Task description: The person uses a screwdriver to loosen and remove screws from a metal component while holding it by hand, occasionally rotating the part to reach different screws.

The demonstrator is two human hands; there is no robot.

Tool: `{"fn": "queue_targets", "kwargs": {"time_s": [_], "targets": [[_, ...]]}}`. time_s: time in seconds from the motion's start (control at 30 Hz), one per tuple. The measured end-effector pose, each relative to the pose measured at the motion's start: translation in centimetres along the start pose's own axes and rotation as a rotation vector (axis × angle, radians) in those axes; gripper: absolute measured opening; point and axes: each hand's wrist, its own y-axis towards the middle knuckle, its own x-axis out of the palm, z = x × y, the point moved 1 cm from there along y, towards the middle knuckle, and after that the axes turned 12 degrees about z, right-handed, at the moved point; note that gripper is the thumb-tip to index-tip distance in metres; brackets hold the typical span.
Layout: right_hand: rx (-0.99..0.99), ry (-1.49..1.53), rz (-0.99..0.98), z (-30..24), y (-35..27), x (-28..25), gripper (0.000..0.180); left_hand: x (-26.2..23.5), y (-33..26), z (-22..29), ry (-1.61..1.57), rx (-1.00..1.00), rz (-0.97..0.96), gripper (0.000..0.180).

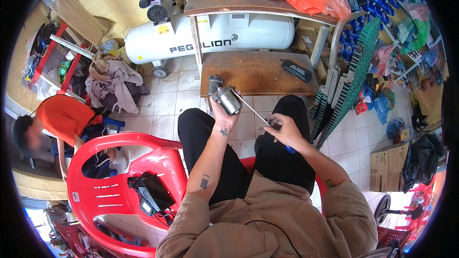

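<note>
My left hand point(224, 114) is raised over my lap and grips a small grey metal motor part point(224, 96), its cylindrical end pointing right. My right hand point(285, 131) holds a screwdriver point(260, 115) with a blue handle; the thin shaft runs up and left, with its tip at the metal part. I sit with black trousers on, both knees below the hands.
A low brown wooden shelf point(253, 71) with a black case point(297, 70) stands ahead, a white air compressor tank point(210, 36) behind it. A red plastic chair point(119, 181) holding a black device is at my left. A person in an orange shirt point(62, 114) sits beyond it. Green crates point(356, 67) lean at right.
</note>
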Motion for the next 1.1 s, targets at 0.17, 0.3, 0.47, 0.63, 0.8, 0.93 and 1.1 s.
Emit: {"fn": "queue_targets", "kwargs": {"time_s": [0.17, 0.3, 0.47, 0.63, 0.8, 0.93, 1.1], "targets": [[0.079, 0.165, -0.047, 1.1, 0.6, -0.2, 0.025, -0.2, 0.3, 0.0, -0.022, -0.023, 0.005, 0.05], [0.333, 0.455, -0.17, 1.6, 0.9, 0.0, 0.029, -0.2, 0.3, 0.0, -0.023, -0.022, -0.022, 0.05], [0.414, 0.591, -0.293, 1.8, 1.0, -0.1, 0.039, 0.1, -0.1, -0.1, 0.006, -0.005, -0.028, 0.049], [0.445, 0.593, -0.147, 2.1, 0.6, 0.8, 0.041, 0.4, -0.4, -0.2, 0.01, 0.004, -0.022, 0.047], [0.523, 0.702, -0.181, 2.0, 0.6, 0.8, 0.039, 0.3, -0.1, -0.1, 0.004, -0.015, -0.037, 0.047], [0.606, 0.79, -0.313, 0.9, 0.4, 0.2, 0.032, 0.2, 0.1, 0.0, -0.022, -0.026, -0.04, 0.048], [0.518, 0.672, -0.334, 0.5, 0.1, 0.4, 0.035, 0.3, -0.5, -0.5, 0.003, -0.051, -0.037, 0.051]]}}
